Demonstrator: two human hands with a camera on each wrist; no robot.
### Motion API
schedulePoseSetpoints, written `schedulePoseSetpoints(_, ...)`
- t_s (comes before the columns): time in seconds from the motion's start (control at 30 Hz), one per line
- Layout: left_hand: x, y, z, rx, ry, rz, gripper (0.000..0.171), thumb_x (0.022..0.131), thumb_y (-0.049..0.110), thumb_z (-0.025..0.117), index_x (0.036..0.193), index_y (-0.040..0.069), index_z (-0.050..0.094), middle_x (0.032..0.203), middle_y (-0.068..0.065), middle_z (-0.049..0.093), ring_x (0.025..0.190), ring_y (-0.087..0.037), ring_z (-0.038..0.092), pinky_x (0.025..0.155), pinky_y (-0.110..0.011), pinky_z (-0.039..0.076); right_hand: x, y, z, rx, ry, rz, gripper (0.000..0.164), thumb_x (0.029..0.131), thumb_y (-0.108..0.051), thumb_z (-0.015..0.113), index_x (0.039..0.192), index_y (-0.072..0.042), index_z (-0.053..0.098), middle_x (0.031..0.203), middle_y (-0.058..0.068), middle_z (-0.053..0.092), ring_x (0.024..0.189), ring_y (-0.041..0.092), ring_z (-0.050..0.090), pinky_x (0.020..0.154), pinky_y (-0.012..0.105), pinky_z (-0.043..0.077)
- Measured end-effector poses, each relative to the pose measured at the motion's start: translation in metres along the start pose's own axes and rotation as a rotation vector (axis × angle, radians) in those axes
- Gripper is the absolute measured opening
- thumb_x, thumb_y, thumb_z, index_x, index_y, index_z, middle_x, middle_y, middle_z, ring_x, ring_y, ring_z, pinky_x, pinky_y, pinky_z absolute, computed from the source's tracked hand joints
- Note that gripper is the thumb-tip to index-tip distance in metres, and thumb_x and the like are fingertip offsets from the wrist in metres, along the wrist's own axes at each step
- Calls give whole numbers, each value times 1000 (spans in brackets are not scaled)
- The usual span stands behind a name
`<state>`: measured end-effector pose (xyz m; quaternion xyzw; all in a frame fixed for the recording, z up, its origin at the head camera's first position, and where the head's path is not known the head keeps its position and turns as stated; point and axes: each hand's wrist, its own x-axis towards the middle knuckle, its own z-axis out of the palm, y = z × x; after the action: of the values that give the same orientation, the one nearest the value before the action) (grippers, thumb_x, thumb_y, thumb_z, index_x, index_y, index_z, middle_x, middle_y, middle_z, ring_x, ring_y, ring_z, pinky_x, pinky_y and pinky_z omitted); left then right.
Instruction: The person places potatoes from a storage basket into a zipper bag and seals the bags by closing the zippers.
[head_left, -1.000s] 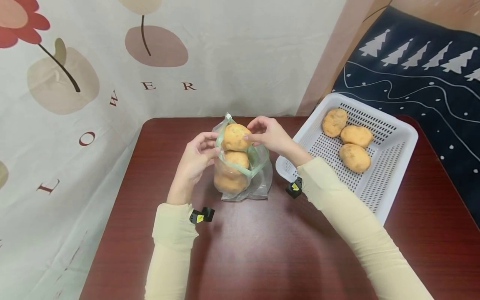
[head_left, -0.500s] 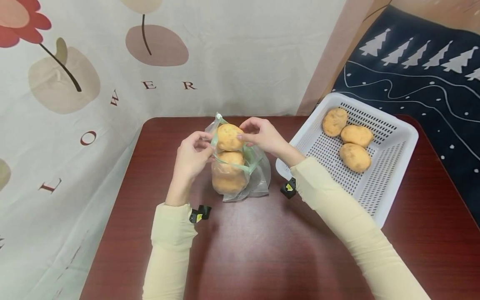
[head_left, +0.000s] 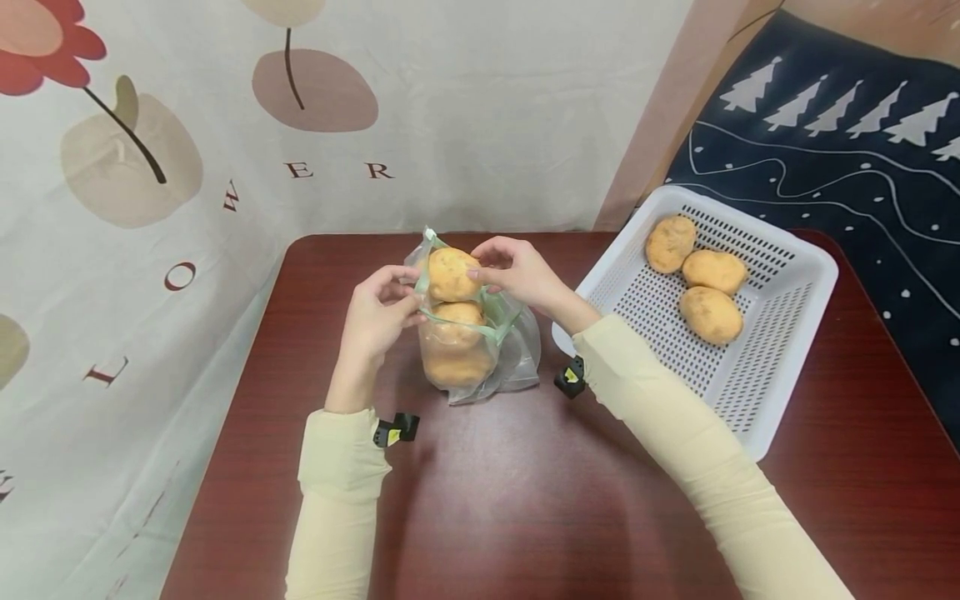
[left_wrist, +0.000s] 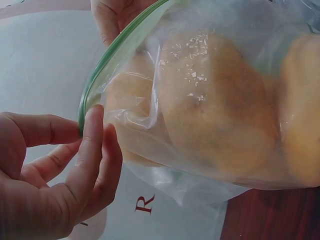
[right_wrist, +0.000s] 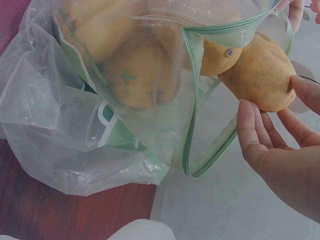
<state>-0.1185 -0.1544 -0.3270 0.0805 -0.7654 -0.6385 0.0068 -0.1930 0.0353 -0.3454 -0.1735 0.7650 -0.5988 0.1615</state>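
Observation:
A clear zip bag point(head_left: 513, 379) with a green-edged mouth stands on the table with several potatoes point(left_wrist: 215, 105) inside. My left hand point(head_left: 375, 317) pinches the bag's green rim between thumb and fingers, plainest in the left wrist view. With thumb and fingertips, my right hand point(head_left: 521, 271) holds the top potato point(right_wrist: 262, 75) at the bag's mouth. That potato lies partly within the opening, against another potato point(right_wrist: 217, 57) below it. In the right wrist view, the bag's spare plastic sags crumpled to one side.
A white perforated basket point(head_left: 798, 292) at the right holds three potatoes point(head_left: 711, 317). The dark red table point(head_left: 495, 500) reaches back to a printed cloth point(head_left: 480, 108). A navy cloth with white trees point(head_left: 840, 158) hangs beyond the basket.
Both hands, the bag's mouth and the top potato have shifted slightly left. My right hand keeps its hold on the potato, and my left keeps the rim. The basket's potatoes have stayed put.

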Motion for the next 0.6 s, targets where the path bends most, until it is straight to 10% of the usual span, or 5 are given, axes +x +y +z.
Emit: schedulePoseSetpoints(0.6, 4, -6, 1, 21, 9, 75, 21, 81, -18, 52, 100, -12, 57, 82, -8, 51, 67, -9, 56, 58, -18, 53, 5, 1, 4, 35, 28, -12, 24, 82, -2, 65, 104, 3, 57, 93, 12, 56, 76, 21, 57, 67, 32, 56)
